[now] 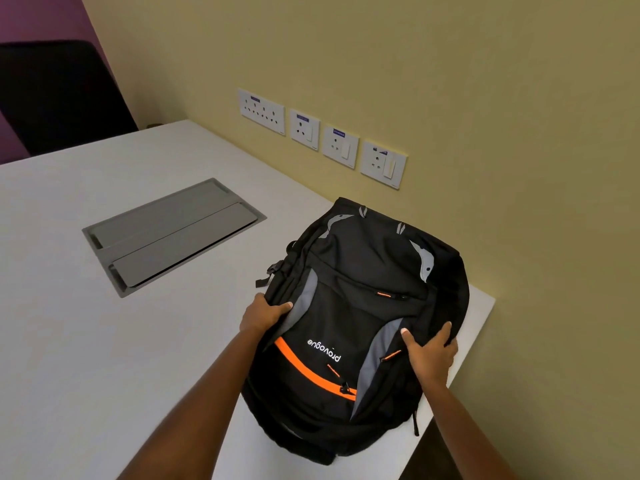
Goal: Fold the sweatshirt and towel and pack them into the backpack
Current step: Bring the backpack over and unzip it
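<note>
Black backpack [360, 306] with orange trim lies front-up on the white table [86, 341], at the corner by the yellow wall [450, 81]. Left hand [261, 315] grips its left edge with fingers curled into the fabric, and the right hand [431, 355] grips the right edge likewise. Grey hatch [173, 233] sits in the table further left, with sockets [322, 136] on the wall.

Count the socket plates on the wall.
4, in one row on the wall above the table: a wide plate leftmost, then three single plates to its right. None seem hidden.
</note>
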`<move>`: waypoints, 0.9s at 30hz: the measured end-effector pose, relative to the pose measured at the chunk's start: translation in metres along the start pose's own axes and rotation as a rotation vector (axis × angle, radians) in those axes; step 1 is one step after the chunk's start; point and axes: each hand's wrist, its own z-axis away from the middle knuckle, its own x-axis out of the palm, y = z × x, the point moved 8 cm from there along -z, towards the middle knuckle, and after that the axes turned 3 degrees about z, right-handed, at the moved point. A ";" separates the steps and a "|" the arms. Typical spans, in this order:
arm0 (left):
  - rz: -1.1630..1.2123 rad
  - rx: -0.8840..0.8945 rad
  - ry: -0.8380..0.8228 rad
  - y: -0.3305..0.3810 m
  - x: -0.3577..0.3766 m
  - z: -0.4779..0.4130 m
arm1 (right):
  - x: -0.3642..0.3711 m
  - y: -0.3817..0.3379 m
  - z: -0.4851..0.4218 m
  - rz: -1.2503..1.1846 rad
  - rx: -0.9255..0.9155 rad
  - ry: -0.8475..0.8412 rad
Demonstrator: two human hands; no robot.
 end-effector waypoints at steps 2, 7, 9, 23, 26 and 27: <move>0.057 -0.017 -0.008 -0.002 0.000 -0.002 | -0.001 0.009 -0.006 -0.110 0.103 -0.012; 0.239 -0.133 -0.084 -0.011 0.004 -0.001 | -0.001 0.020 -0.017 -0.256 0.219 -0.048; 0.270 -0.142 -0.082 -0.011 0.006 0.004 | 0.000 0.025 -0.019 -0.321 0.294 -0.080; 0.263 0.149 0.302 -0.001 -0.038 0.071 | -0.004 -0.028 0.011 -0.580 0.160 -0.270; 0.295 0.160 0.379 -0.014 -0.058 0.088 | 0.004 -0.050 0.025 -0.578 0.078 -0.316; 0.307 0.161 0.404 -0.018 -0.066 0.093 | 0.008 -0.058 0.030 -0.578 0.052 -0.332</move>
